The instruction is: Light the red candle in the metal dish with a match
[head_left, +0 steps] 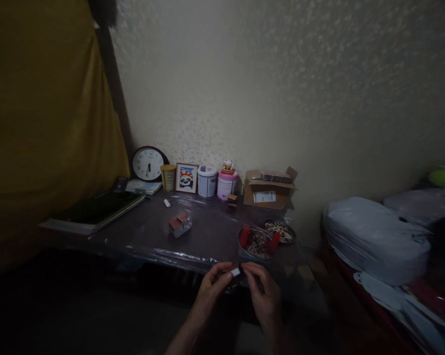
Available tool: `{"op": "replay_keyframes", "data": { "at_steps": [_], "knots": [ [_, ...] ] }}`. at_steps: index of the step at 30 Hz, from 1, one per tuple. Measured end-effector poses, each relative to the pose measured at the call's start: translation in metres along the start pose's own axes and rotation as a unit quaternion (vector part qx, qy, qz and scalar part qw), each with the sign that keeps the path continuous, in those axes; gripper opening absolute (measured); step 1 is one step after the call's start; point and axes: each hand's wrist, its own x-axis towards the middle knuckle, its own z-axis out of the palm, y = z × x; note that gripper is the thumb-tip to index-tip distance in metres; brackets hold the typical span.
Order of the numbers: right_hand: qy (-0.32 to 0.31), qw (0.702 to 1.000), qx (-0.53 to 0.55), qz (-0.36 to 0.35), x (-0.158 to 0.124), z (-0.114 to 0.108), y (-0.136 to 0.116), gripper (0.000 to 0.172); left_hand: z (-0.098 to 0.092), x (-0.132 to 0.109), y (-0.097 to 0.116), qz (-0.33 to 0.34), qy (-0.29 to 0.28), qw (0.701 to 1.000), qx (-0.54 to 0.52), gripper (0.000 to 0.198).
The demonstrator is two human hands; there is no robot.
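My left hand [212, 287] and my right hand [264, 292] meet just below the front edge of the dark table [141, 231]. Together they pinch a small pale box-like object [236, 271] between their fingertips; I cannot make out what it is. Just beyond them on the table stands a metal bowl [257, 243] with red handles, full of small sticks, and behind it a metal plate [280, 231] with more sticks. A clear plastic packet of small boxes [179, 224] lies left of the bowl.
Along the wall stand a clock [147, 163], a small tin [168, 177], a framed picture [186, 178], a white jar [206, 181], a pink jar [227, 183] and an open cardboard box [269, 190]. A laptop and papers [96, 209] lie at the left. White bundles [374, 236] are piled at the right.
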Motion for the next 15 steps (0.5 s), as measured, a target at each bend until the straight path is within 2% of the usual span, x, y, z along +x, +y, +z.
{"op": "replay_keyframes", "data": {
  "at_steps": [4,12,15],
  "knots": [
    [-0.006,1.0,-0.011,0.011,-0.0017,0.0003,0.0036,0.011,-0.0024,0.0003,-0.0035,0.005,-0.012,1.0,-0.007,0.031],
    [0.012,1.0,-0.024,0.009,-0.0031,0.0017,0.0039,0.01,0.0022,-0.0011,0.0008,0.003,0.023,1.0,-0.02,0.03],
    [-0.003,1.0,-0.03,-0.005,-0.0017,0.0023,0.0053,0.01,0.0029,-0.0007,0.0007,0.009,0.029,0.999,-0.021,0.028]
  ]
}}
